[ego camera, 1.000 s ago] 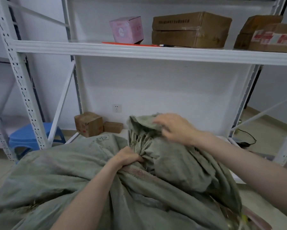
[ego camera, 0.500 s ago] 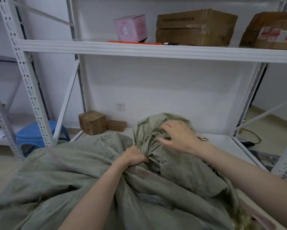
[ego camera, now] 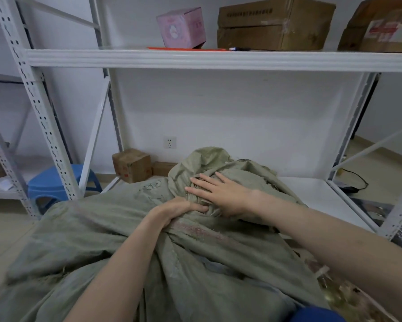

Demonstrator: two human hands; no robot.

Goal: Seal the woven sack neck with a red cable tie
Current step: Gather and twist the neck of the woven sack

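The left hand [ego camera: 181, 209] gripped the gathered neck [ego camera: 203, 201] of the grey-green woven sack [ego camera: 102, 240]; the right hand [ego camera: 221, 194] lay flat, fingers spread, just beyond it; the sack's contents were hidden; printing on the cardboard boxes [ego camera: 274, 24] above was unreadable.

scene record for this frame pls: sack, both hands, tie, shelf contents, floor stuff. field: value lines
sack: grey-green woven sack, lying slumped, neck bunched
left hand: left hand fisted around the gathered neck
right hand: right hand open, fingers spread, pressed flat on the bunched cloth above the fist
tie: red cable tie lying on the upper shelf, not on the sack
shelf contents: pink box, cardboard boxes
floor: blue stool, small carton
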